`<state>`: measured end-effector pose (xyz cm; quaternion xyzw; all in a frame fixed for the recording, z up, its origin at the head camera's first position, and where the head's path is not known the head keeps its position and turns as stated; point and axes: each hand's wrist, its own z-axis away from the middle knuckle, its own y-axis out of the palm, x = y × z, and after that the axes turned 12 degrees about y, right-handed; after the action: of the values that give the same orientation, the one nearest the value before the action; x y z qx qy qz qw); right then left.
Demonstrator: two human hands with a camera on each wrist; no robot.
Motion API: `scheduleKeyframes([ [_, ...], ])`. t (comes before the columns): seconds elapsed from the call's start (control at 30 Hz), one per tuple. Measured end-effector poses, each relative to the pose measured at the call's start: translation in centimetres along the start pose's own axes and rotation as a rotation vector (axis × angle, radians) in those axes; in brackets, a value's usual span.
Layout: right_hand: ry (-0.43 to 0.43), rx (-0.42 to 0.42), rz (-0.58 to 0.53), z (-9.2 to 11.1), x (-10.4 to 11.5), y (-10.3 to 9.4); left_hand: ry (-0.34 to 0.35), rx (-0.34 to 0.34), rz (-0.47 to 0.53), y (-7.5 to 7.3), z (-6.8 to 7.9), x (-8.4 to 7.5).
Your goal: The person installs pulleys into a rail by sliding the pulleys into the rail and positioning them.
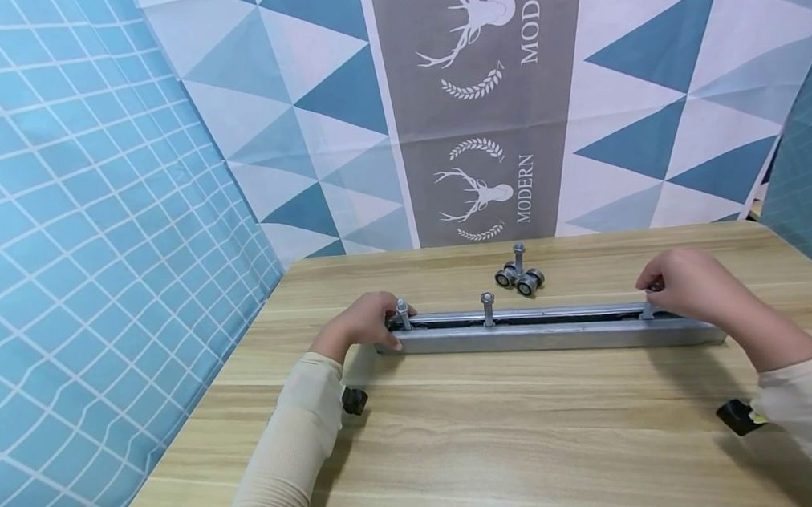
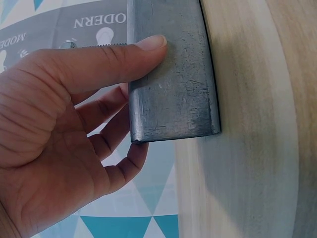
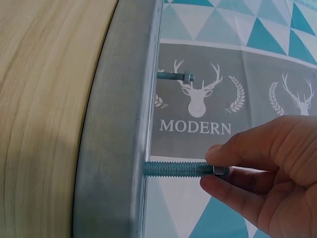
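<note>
A long grey metal track (image 1: 529, 338) lies across the table with its slot facing up. Three threaded bolts stand out of the slot: a left bolt (image 1: 402, 315), a middle bolt (image 1: 487, 311) and a right bolt (image 3: 178, 169). My left hand (image 1: 364, 321) grips the track's left end, thumb on the near side wall and fingers behind, right beside the left bolt. With thumb and fingertips, my right hand (image 3: 262, 171) pinches the nut end of the right bolt, above the slot. Whatever the bolts are fixed to is hidden inside the track.
Behind the track, a loose four-wheeled roller trolley (image 1: 520, 276) sits on the wooden table (image 1: 508, 430) with its bolt upright. A patterned cloth (image 1: 337, 131) hangs along the back edge, and a blue tiled-pattern sheet (image 1: 85, 233) borders the left side.
</note>
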<state>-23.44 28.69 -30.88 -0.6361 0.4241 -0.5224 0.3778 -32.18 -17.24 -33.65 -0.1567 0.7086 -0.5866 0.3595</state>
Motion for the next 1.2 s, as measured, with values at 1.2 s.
scheduleKeyframes([
  [1.2, -0.117, -0.034, -0.01, -0.8, 3.5, 1.7, 0.001, -0.003, 0.01, 0.0, 0.1, -0.1],
])
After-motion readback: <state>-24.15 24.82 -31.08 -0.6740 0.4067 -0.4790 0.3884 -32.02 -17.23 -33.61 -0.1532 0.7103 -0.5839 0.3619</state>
